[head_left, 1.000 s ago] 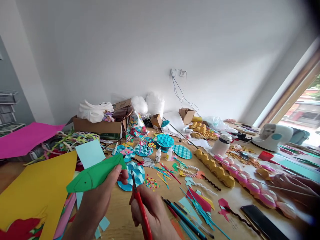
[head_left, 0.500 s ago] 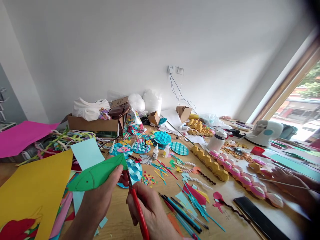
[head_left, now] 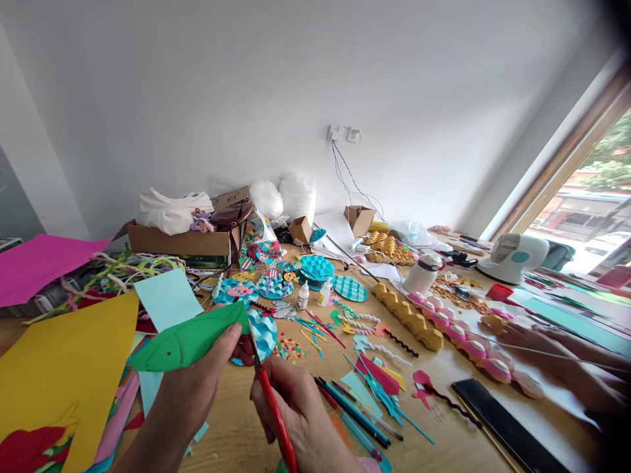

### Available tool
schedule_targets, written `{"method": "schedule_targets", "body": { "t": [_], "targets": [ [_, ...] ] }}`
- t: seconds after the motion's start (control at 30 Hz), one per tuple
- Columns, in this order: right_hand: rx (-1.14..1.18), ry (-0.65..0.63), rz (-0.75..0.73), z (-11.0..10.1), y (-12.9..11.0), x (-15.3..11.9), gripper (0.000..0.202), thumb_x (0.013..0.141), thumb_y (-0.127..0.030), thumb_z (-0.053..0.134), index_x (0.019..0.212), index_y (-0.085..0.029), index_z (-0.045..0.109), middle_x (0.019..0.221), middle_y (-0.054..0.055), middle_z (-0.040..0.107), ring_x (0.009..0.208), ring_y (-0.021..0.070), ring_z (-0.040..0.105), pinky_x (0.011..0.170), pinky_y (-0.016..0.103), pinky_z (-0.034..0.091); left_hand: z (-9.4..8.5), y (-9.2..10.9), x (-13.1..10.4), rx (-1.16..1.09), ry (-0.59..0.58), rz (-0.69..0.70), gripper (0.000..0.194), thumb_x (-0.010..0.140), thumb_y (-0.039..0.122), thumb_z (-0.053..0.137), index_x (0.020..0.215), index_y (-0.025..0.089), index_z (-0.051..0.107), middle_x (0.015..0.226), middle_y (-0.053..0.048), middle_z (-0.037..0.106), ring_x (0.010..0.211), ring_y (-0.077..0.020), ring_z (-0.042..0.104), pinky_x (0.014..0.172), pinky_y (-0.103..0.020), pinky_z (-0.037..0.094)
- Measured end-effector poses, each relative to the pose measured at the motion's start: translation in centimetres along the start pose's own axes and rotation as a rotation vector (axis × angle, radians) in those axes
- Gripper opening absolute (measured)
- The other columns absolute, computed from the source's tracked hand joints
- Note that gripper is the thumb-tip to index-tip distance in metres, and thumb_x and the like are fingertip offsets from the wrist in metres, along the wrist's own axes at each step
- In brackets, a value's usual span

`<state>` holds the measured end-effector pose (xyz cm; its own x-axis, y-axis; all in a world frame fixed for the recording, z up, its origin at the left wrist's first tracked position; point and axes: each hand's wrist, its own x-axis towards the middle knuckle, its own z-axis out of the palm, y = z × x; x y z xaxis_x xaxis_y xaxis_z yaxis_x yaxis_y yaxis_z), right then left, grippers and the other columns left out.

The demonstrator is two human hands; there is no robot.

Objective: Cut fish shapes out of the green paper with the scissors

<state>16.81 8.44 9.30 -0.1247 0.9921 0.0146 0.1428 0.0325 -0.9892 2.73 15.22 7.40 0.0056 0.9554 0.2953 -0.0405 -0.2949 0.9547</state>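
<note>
Head view, left to right: yellow card sheet (head_left: 64, 368) lying on the wooden craft table (head_left: 236, 427); my left hand (head_left: 197, 384) pinching the green paper fish cut-out (head_left: 190, 341) by its tail end, thumb on top; my right hand (head_left: 300, 414) closed round the red-handled scissors (head_left: 269, 401), blades at the fish's tip; short, steady snips along the pencil line would likely keep the edge clean; a co-worker's hand (head_left: 547, 341) rests at far right; since a second ago the fish sits slightly lower and the scissor blades have closed in on its tip.
</note>
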Motion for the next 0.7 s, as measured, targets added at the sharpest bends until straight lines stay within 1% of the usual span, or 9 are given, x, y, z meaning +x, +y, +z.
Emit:
{"method": "schedule_targets", "body": {
  "t": [0.1, 0.2, 0.33, 0.43, 0.53, 0.7],
  "targets": [
    [-0.008, -0.009, 0.003, -0.1, 0.1, -0.1, 0.037, 0.082, -0.05, 0.053, 0.061, -0.021, 0.041, 0.053, -0.006, 0.032, 0.051, 0.0095, 0.027, 0.046, 0.024, 0.02, 0.2, 0.4, -0.1, -0.003, 0.013, 0.002, 0.027, 0.073, 0.046, 0.069, 0.066, 0.02, 0.069, 0.07, -0.004, 0.073, 0.069, -0.0242, 0.068, 0.063, -0.033, 0.057],
    [-0.01, -0.012, -0.013, -0.1, 0.2, 0.0, 0.037, 0.082, -0.05, 0.051, 0.061, -0.021, 0.041, 0.052, -0.006, 0.031, 0.05, 0.0092, 0.026, 0.046, 0.024, 0.019, 0.1, 0.4, -0.1, 0.007, -0.007, 0.004, 0.027, 0.073, 0.047, 0.069, 0.067, 0.02, 0.07, 0.072, -0.005, 0.074, 0.073, -0.0257, 0.068, 0.065, -0.035, 0.058],
    [-0.025, -0.013, -0.025, -0.2, 0.5, -0.1, 0.035, 0.083, -0.047, 0.05, 0.062, -0.021, 0.041, 0.052, -0.007, 0.03, 0.05, 0.0092, 0.026, 0.046, 0.024, 0.019, -0.3, -0.4, -0.1, 0.003, -0.047, 0.015, 0.024, 0.074, 0.045, 0.069, 0.071, 0.022, 0.074, 0.078, -0.007, 0.076, 0.078, -0.028, 0.069, 0.067, -0.036, 0.058],
    [-0.032, -0.01, -0.02, -0.3, 0.6, -0.2, 0.034, 0.083, -0.046, 0.05, 0.061, -0.021, 0.041, 0.052, -0.007, 0.03, 0.049, 0.0091, 0.025, 0.046, 0.024, 0.018, -0.6, -1.1, 0.0, -0.002, -0.07, 0.019, 0.023, 0.074, 0.043, 0.07, 0.077, 0.021, 0.076, 0.082, -0.007, 0.076, 0.08, -0.0279, 0.069, 0.068, -0.036, 0.058],
    [-0.038, -0.008, -0.006, -0.4, 0.4, -0.3, 0.036, 0.083, -0.046, 0.05, 0.06, -0.022, 0.039, 0.052, -0.007, 0.029, 0.05, 0.0089, 0.025, 0.046, 0.025, 0.018, -0.7, -1.4, 0.0, -0.018, -0.107, 0.002, 0.024, 0.077, 0.043, 0.068, 0.08, 0.02, 0.076, 0.083, -0.007, 0.077, 0.081, -0.0275, 0.069, 0.07, -0.036, 0.058],
    [-0.084, -0.016, 0.021, -0.7, -0.3, -0.4, 0.034, 0.084, -0.041, 0.051, 0.061, -0.021, 0.038, 0.054, -0.007, 0.029, 0.052, 0.0087, 0.027, 0.049, 0.024, 0.02, -0.5, -0.8, 0.1, -0.053, -0.138, -0.054, 0.028, 0.077, 0.045, 0.068, 0.073, 0.018, 0.075, 0.077, -0.007, 0.077, 0.075, -0.0264, 0.069, 0.066, -0.034, 0.057]
  ]
}}
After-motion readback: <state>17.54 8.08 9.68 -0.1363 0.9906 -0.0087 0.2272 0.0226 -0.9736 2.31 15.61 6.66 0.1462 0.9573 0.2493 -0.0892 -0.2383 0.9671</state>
